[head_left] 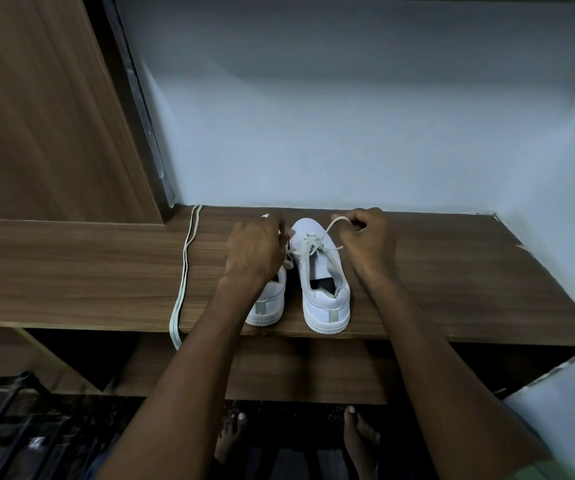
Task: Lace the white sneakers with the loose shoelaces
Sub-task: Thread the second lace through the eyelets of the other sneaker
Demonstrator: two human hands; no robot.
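Two white sneakers stand side by side on a wooden shelf (88,271), heels toward me. The right sneaker (324,289) has a lace (313,244) threaded through its front eyelets. My right hand (369,240) pinches one end of that lace and holds it up to the right of the toe. My left hand (254,251) hovers over the left sneaker (268,303), hiding most of it, and grips the lace's other end near the gap between the shoes. A second loose shoelace (183,271) lies doubled on the shelf to the left, its loop hanging over the front edge.
A pale wall (348,116) rises right behind the shelf and along its right side. A wooden panel (36,116) stands at the left. A lower shelf (279,372) sits beneath, and my bare feet (358,438) are on the dark floor. A metal rack (2,410) is at bottom left.
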